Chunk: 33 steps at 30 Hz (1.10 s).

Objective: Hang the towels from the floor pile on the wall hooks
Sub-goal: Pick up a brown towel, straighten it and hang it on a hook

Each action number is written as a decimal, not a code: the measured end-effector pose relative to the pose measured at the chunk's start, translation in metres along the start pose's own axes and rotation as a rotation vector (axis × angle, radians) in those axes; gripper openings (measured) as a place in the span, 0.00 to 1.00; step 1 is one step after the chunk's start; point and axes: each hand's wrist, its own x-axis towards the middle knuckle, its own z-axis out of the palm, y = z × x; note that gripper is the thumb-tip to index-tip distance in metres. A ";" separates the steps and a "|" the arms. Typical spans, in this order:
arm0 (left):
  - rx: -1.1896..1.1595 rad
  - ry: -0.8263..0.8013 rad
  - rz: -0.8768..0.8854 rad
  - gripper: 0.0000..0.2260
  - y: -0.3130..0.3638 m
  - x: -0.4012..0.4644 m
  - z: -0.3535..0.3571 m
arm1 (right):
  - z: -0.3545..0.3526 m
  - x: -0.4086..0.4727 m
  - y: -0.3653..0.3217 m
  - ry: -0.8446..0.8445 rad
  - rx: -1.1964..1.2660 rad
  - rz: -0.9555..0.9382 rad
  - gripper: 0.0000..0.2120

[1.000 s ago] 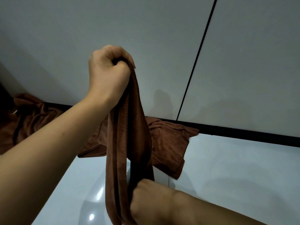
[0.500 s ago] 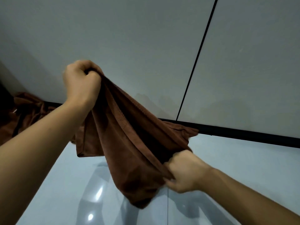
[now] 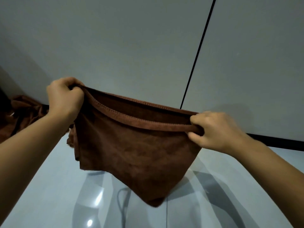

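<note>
A brown towel hangs spread out in front of me, its stitched top hem stretched between both hands. My left hand grips the hem's left end, higher up. My right hand pinches the right end, lower and nearer the wall base. The towel's lower corner dangles just above the floor. More brown towels lie crumpled on the floor at the far left against the wall. No wall hook is in view.
A pale grey wall fills the upper view, split by a thin black vertical seam. A black skirting strip runs along its base. The glossy light floor reflects ceiling lights.
The towel was bunched in a vertical hang; my hands have pulled apart, the right one moving up and rightward, the left one lowering, so the towel now spreads flat between them.
</note>
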 end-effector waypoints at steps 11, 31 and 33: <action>-0.004 -0.003 0.027 0.15 0.008 -0.004 0.001 | -0.001 -0.002 0.004 0.052 -0.168 -0.036 0.15; -0.124 0.001 -0.044 0.15 0.015 -0.003 0.001 | -0.020 0.000 0.023 0.138 -0.277 0.346 0.17; -0.145 0.014 -0.001 0.15 0.023 -0.002 0.002 | -0.028 0.004 0.027 0.141 -0.280 0.396 0.17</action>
